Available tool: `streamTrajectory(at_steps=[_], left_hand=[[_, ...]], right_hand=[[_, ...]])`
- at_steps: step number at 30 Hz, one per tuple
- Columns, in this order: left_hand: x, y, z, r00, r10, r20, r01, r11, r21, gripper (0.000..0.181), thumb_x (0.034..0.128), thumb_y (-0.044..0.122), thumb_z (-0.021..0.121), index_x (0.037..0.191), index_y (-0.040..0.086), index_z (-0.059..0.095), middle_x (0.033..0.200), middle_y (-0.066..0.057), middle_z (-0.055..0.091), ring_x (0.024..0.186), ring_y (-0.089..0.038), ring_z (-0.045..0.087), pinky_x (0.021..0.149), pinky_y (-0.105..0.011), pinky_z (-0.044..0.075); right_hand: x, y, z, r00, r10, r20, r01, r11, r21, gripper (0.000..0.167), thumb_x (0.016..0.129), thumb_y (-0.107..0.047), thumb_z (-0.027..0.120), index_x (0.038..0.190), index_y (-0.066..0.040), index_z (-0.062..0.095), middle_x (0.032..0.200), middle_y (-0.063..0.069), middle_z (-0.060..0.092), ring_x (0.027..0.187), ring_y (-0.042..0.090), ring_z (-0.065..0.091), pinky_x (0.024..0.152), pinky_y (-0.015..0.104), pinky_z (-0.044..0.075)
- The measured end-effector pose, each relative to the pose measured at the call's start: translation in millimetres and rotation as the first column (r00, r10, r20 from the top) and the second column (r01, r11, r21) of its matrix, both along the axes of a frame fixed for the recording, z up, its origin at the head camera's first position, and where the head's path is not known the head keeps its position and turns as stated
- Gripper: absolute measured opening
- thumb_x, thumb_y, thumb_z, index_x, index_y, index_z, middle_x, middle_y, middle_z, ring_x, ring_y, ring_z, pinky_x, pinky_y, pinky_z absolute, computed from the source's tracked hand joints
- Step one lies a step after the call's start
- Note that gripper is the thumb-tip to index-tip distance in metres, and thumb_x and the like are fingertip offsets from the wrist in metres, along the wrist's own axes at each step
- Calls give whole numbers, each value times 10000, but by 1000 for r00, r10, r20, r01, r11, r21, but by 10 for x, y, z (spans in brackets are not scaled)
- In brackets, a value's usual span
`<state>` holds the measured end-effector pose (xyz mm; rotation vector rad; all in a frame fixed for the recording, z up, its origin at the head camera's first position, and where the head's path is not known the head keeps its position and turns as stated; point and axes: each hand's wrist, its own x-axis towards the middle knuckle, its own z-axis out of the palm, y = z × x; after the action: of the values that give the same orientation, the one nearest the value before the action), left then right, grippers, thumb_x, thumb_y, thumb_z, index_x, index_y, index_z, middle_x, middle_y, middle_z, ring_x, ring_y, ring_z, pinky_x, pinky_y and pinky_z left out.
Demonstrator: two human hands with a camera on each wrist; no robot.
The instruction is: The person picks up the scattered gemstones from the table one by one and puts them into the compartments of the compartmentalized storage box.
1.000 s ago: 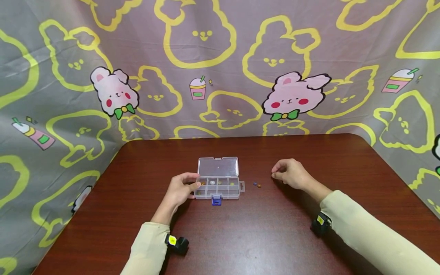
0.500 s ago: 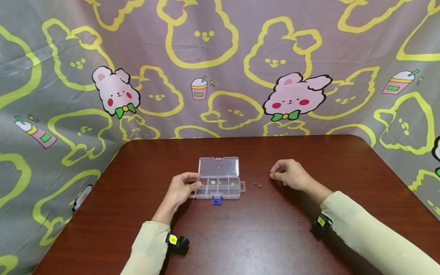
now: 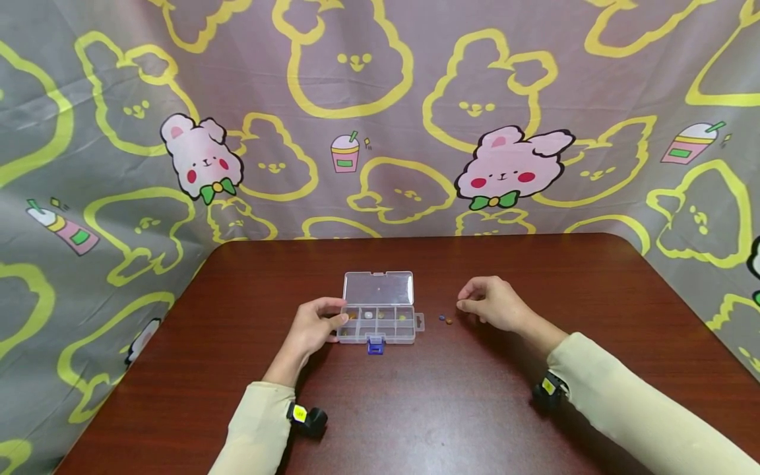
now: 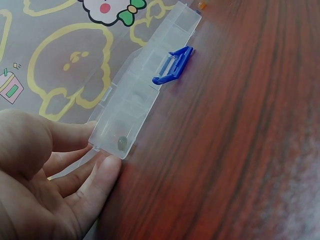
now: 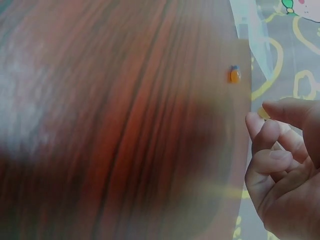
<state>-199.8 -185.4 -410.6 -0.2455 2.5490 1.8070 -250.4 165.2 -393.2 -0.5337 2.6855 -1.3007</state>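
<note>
Yellow piece (image 5: 264,113) | right hand (image 3: 491,303): fingertips pinching it | left hand (image 3: 309,326): fingers gripping clear box (image 3: 399,340) at 1 end

Between the right hand (image 3: 489,305) and the divided plastic box (image 3: 394,340), a blue bead (image 3: 442,318) and an orange bead (image 3: 448,322) lie low, passable overhead. The compartments are reachable from above. The opened lid (image 3: 378,289) borders the back, the left hand (image 3: 311,324) blocks the left end, and a blue latch (image 3: 375,347) juts frontward over open tabletop (image 3: 386,415).
</note>
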Motion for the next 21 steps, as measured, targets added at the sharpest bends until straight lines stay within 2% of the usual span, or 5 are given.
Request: streamTrajectory(at_steps=[5, 13, 21], left_hand=[[-3, 0, 1, 1000, 2, 0, -2, 1000, 9, 285, 902, 1, 724, 1185, 12, 697, 1168, -183, 673, 786, -200, 646, 568, -317, 582], [-5, 1, 0, 1000, -4, -5, 5, 1000, 24, 281, 901, -5, 721, 1181, 10, 698, 1159, -179, 677, 778, -193, 648, 560, -306, 577], [-7, -2, -7, 1000, -6, -9, 6, 1000, 23, 278, 904, -10, 717, 1181, 3, 698, 1158, -178, 680, 812, -195, 644, 564, -313, 580]], right_hand=[[14, -64, -8, 1000, 11, -6, -11, 1000, -6, 51, 901, -67, 735, 897, -47, 688, 729, 86, 671, 526, 171, 553, 480, 278, 479], [45, -200, -10, 999, 47, 3, -47, 997, -65, 55, 898, -29, 725, 885, -22, 672, 723, 98, 704, 520, 176, 555, 457, 251, 457], [72, -325, -14, 998, 62, 2, -62, 995, -74, 61, 894, -18, 729, 889, -25, 668, 718, 103, 682, 570, 247, 617, 469, 264, 485]])
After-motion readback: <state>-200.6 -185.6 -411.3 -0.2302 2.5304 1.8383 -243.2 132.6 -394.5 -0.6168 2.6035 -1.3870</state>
